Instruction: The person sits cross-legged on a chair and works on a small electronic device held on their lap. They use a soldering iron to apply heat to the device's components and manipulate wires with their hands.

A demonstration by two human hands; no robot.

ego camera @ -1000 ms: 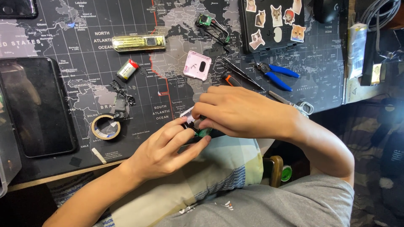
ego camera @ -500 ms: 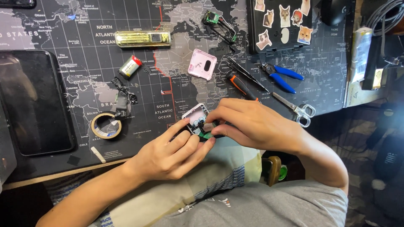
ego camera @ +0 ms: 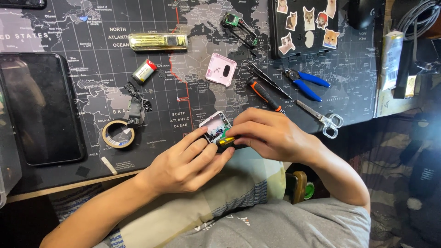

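Observation:
Both hands meet at the desk's front edge around a small white square casing (ego camera: 215, 126), open on top with electronics inside. My left hand (ego camera: 186, 160) cradles the casing from below and the left, thumb against its side. My right hand (ego camera: 271, 134) comes in from the right and pinches a small yellow and green part (ego camera: 225, 139) at the casing's lower corner. The fingers hide the underside of the casing.
On the dark world-map desk mat (ego camera: 92, 69) lie a pink square cover (ego camera: 221, 69), an orange-handled screwdriver (ego camera: 264, 95), blue pliers (ego camera: 305, 83), scissors (ego camera: 324, 118), tweezers, a tape roll (ego camera: 118, 134), a small battery (ego camera: 144, 70), a yellow rectangular case (ego camera: 157, 42), a black tablet (ego camera: 39, 108) and a sticker-covered box (ego camera: 305, 25).
The casing, hidden under my right hand a second ago, now shows between the hands. My right hand has drawn back to the right and grips the part at its corner.

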